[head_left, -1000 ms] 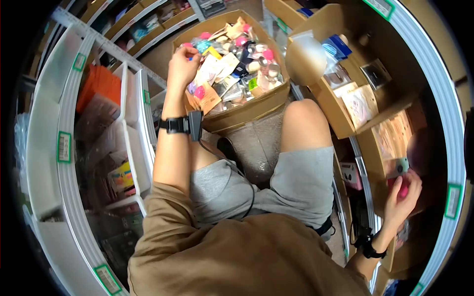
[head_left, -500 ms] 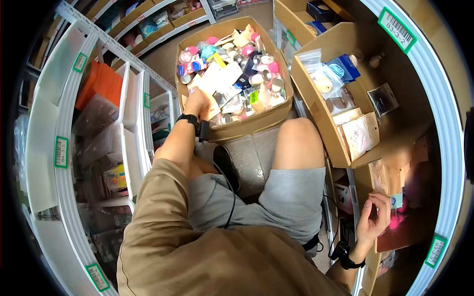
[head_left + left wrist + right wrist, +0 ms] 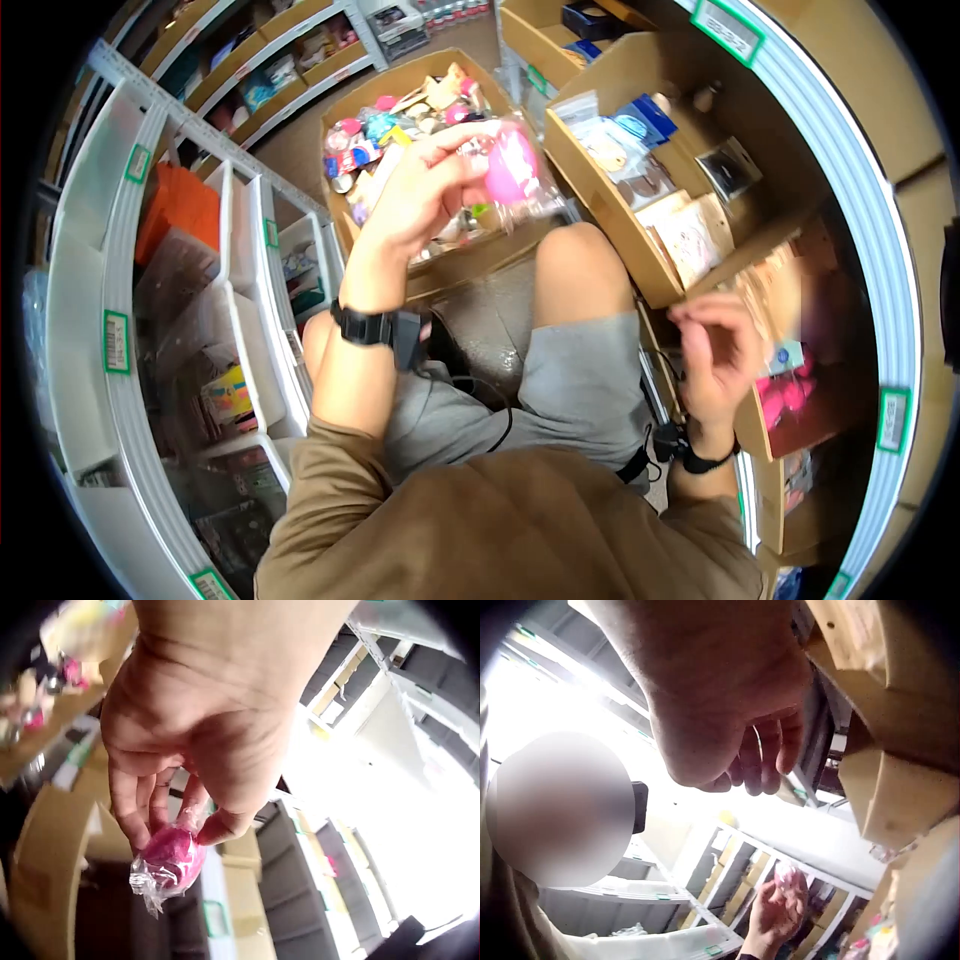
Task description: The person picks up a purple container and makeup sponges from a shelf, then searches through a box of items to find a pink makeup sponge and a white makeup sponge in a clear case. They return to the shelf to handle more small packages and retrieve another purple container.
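Note:
My left hand point(image 3: 425, 190) pinches a pink makeup sponge point(image 3: 512, 168) in a clear plastic wrapper between thumb and fingers, raised over the front of a cardboard box. In the left wrist view, the wrapped sponge point(image 3: 172, 859) hangs from the fingertips with its crinkled wrapper end down. The full cardboard box point(image 3: 455, 275) of mixed packets and pink sponges sits on the floor ahead. My right hand point(image 3: 720, 350), fingers loosely bent and holding nothing, is in front of the right shelf bins, near a bin with bright pink packets point(image 3: 785, 395).
A cardboard bin point(image 3: 610, 235) with puffs and packets juts from the right shelf. White plastic bins point(image 3: 255, 340) line the left shelf, one with orange packets point(image 3: 180, 215). More shelving point(image 3: 230, 70) stands at the back. A cable point(image 3: 505, 415) runs over my lap.
My left hand reached down into the floor box and has come up with the wrapped pink sponge. My right hand has left the pink item in the right bin and moved inward and forward.

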Motion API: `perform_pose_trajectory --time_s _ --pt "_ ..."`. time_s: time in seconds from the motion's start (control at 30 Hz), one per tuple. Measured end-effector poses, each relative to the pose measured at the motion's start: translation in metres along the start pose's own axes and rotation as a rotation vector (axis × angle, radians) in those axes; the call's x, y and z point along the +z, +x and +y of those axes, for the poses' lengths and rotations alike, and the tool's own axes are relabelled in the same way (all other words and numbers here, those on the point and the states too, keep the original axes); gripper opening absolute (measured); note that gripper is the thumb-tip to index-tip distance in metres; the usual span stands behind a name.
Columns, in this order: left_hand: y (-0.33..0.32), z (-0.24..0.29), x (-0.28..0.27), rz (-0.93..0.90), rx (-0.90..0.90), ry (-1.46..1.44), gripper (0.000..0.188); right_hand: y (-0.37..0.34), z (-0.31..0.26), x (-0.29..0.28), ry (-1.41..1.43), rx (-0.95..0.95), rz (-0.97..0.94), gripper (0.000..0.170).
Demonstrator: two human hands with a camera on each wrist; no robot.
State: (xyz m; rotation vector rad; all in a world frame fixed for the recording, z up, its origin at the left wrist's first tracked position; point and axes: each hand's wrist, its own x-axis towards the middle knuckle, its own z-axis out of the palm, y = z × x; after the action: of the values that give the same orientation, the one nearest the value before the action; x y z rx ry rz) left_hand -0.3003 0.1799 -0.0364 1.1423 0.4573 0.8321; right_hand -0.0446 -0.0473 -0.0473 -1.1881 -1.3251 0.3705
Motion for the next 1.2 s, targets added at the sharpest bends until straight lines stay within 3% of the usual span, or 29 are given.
perform_pose_trajectory --time_s 0.13,0.2,0.4,0.53,0.6,0.67,0.73,0.77,0.83,0.87,0.9,0.97,1.07,1.2 --pt "-0.031 -0.005 0.057 -0.155 0.246 0.064 0.041 0.012 -0.008 0.024 0.176 0.1 -0.071 0.024" --pt "-0.038 -0.016 0.063 -0.184 0.155 0.055 0.037 0.014 -0.022 0.028 0.306 0.259 -0.093 0.036" --pt "-0.046 -0.023 0.089 -0.193 0.042 0.008 0.028 0.008 -0.032 0.024 0.299 0.317 -0.196 0.047" --pt "-0.053 -0.037 0.092 -0.265 0.07 -0.076 0.021 -0.002 -0.038 0.019 -0.007 0.048 -0.144 0.044" --pt "-0.054 -0.037 0.099 -0.316 0.019 -0.129 0.02 -0.004 -0.055 -0.002 -0.151 0.025 -0.262 0.044" --pt "-0.053 -0.04 0.109 -0.413 0.033 -0.117 0.016 -0.01 -0.06 -0.017 -0.179 0.044 -0.233 0.042" --pt "-0.054 -0.038 0.116 -0.364 -0.02 -0.01 0.012 -0.013 -0.059 -0.039 -0.397 -0.105 -0.19 0.037" --pt "-0.054 -0.039 0.118 -0.361 0.02 0.024 0.012 -0.014 -0.074 -0.053 -0.543 0.003 -0.069 0.024" --pt "-0.053 -0.038 0.118 -0.342 0.002 0.038 0.012 -0.017 -0.065 -0.098 -0.894 0.026 0.182 0.023" --pt "-0.053 -0.038 0.116 -0.313 -0.015 0.052 0.012 -0.02 -0.061 -0.125 -1.046 0.117 0.22 0.025" --pt "-0.053 -0.039 0.116 -0.306 0.003 0.066 0.013 -0.022 -0.064 -0.141 -1.281 0.406 0.237 0.032" --pt "-0.052 -0.039 0.114 -0.316 -0.003 0.069 0.013 -0.043 -0.035 -0.191 -1.487 0.487 0.224 0.036" --pt "-0.055 -0.036 0.115 -0.324 -0.003 0.067 0.014 -0.052 -0.042 -0.194 -1.599 0.892 0.079 0.039" --pt "-0.055 -0.035 0.115 -0.316 0.02 0.098 0.015 -0.061 -0.024 -0.189 -1.733 0.964 0.071 0.033"
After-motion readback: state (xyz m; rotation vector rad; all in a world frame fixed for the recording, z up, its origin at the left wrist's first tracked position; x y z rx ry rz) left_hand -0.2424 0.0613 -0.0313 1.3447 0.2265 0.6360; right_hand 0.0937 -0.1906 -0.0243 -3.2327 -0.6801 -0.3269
